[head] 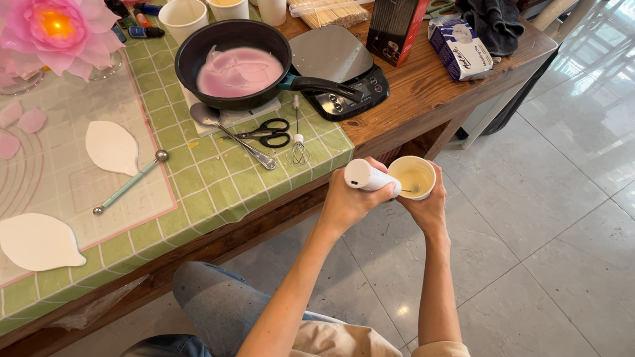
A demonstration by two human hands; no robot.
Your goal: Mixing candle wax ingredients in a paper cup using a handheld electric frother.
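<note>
Paper cup (412, 177), small and white with pale yellowish liquid in it, sits in the grip of the right hand (428, 205), whose fingers wrap its far side and underside. It is held out in the air beyond the near edge of the wooden table (435, 91), over the tiled floor (572, 232). Just beside the cup, touching its rim, the left hand (345, 201) is closed round a white handheld frother (369, 178), whose thin shaft reaches over the rim into the liquid. The two hands are close together, nearly touching, each clamped on its own thing.

Taking the table as the landmark: a black frying pan (237, 62) with pink liquid stands near its middle, its handle pointing toward a black kitchen scale (340, 72) at its right part. In front of the pan lie a spoon (230, 130), black-handled scissors (266, 133) and a small whisk (299, 142), all on a green checked mat (217, 181). Farther left on the table lie two white petal-shaped cutouts (112, 147), a ball-tipped tool (130, 182) and a pink paper flower (53, 24) with a lit centre.

The frother's tip is hard to make out inside the cup, and the cup's lower wall is hidden by fingers. The flower and the cups at the table's far edge are cut off by the frame.
</note>
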